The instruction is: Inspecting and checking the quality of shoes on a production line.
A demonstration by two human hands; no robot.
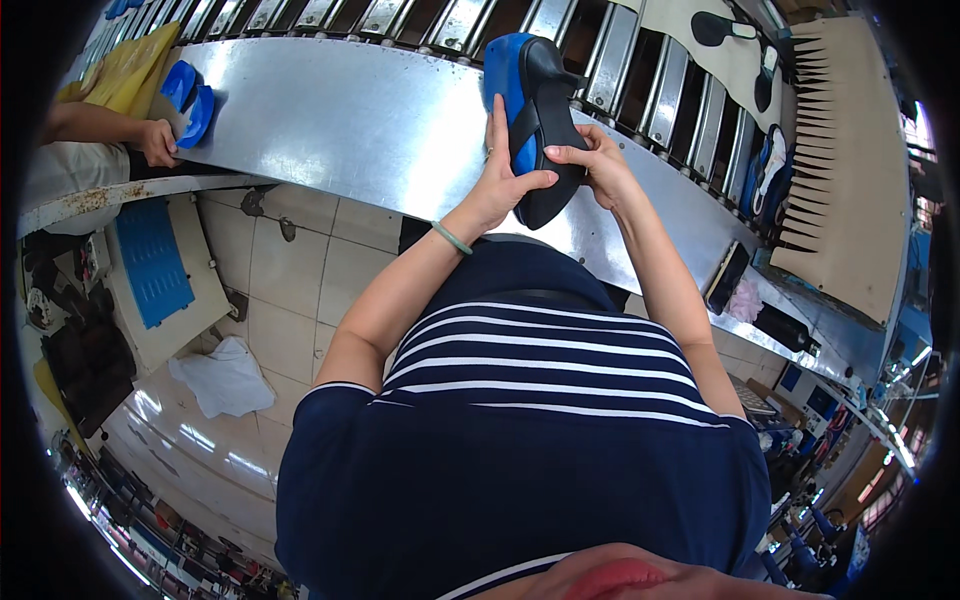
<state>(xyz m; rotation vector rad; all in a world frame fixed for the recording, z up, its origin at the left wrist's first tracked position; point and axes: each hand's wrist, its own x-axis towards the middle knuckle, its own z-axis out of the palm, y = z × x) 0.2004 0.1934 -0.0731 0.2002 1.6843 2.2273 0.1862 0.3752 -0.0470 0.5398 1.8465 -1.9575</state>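
Observation:
Both my hands hold a low-heeled shoe [552,115] over the metal worktop, its black sole turned up toward me and its heel at the far end. Bright blue material, maybe a last or the upper, shows along its left side. My left hand [492,190] grips the left side near the toe, index finger stretched along the blue and thumb at the sole's edge. From the right, my right hand [603,170] closes on the sole, with its thumb pressed on the black surface. The fingers underneath are hidden.
Beyond the metal worktop [350,110] runs a roller conveyor [655,85]. Black soles [712,30] lie on a pale board at the far right, near a slit cardboard sheet [850,150]. A brush [727,275] and black bottle [785,328] sit at right. A co-worker's hand [157,142] is near blue pieces [198,112].

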